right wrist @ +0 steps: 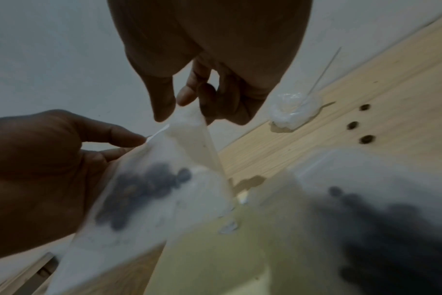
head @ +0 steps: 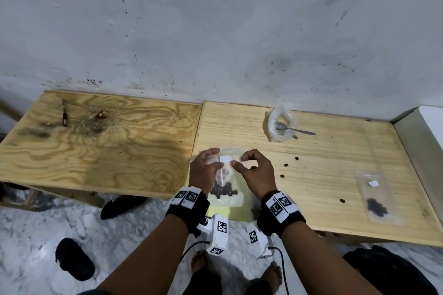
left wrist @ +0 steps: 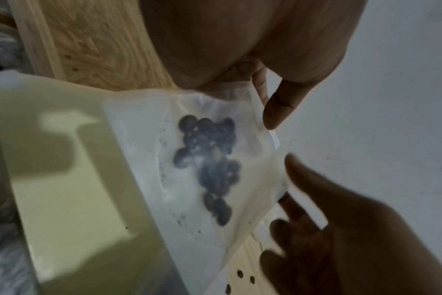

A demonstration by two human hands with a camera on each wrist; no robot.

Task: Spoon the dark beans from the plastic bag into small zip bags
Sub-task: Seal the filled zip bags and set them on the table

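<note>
Both hands are holding a small zip bag (head: 225, 182) up over the near edge of the bench (head: 335, 151). The left hand (head: 206, 170) is pinching the bag's top at one side, and the right hand (head: 256, 170) is pinching the top at the other side between thumb and fingertips. A clump of dark beans (head: 223, 190) is sitting low in the bag, below the hands. Beyond the right hand, the plastic bag (head: 281, 124) is lying with a spoon (head: 294, 129) resting in it. Far to the right of the hands, a second zip bag (head: 376, 199) holding beans is lying flat, with loose beans (head: 285, 165) scattered between.
</note>
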